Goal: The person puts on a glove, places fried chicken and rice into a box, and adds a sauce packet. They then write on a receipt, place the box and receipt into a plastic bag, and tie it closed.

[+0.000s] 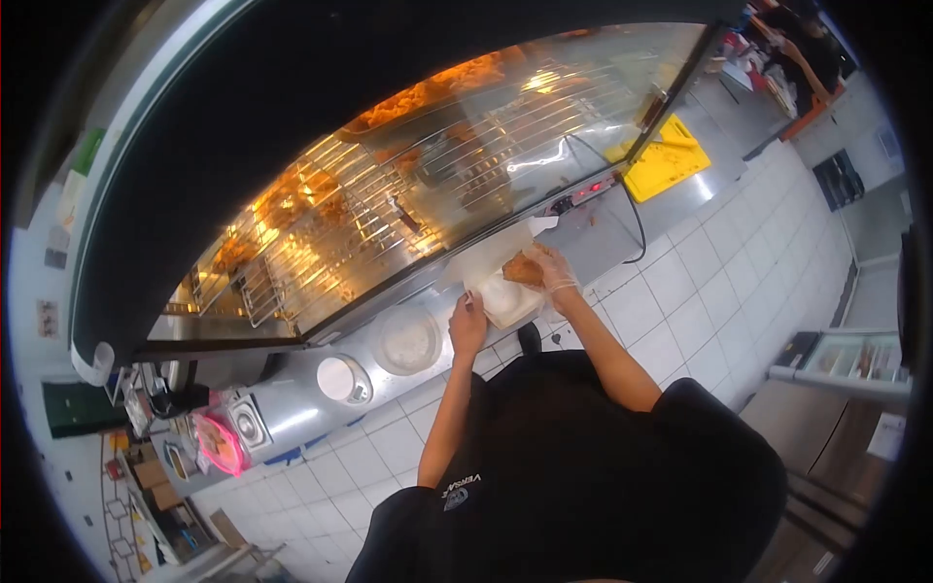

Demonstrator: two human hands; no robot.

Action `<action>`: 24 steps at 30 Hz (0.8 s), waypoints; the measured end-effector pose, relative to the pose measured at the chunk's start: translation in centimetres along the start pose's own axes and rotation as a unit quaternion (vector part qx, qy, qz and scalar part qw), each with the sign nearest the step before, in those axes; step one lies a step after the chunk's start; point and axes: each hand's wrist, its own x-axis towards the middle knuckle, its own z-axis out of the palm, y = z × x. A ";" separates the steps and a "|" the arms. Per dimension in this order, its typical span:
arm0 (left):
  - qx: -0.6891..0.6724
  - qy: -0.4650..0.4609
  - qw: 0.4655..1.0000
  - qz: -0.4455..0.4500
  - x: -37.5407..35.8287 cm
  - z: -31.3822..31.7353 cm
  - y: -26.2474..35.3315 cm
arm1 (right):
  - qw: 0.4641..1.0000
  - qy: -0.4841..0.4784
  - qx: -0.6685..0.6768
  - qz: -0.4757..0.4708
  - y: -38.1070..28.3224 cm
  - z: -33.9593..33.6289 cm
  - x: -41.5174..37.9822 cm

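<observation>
An open white box (507, 299) rests on the steel counter (292, 413) in front of the heated display case (428, 185). My left hand (467, 325) grips the box's near edge. My right hand (552, 272), in a clear plastic glove, is closed around a golden fried piece (523, 269) right above the far side of the box. White rice or a white lining fills the box's inside.
Fried food lies on wire racks behind the curved glass. On the counter to the left sit a round lidded tub (408, 340), a white round container (337, 379) and a pink item (221, 444). A yellow board (666, 160) lies to the right. White floor tiles lie below.
</observation>
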 end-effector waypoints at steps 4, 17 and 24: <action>0.051 0.026 0.998 -0.032 2.5 -0.2 0.3 | 0.992 -0.091 0.087 0.029 1.5 0.9 -1.2; -0.254 -0.087 0.951 -0.153 4.0 -1.4 -1.0 | 0.741 -0.002 -0.569 -0.357 -0.3 -0.1 -2.7; -0.389 -0.163 0.885 -0.197 2.5 -1.2 -1.4 | 0.642 -0.012 -0.696 -0.322 0.1 -0.2 -0.7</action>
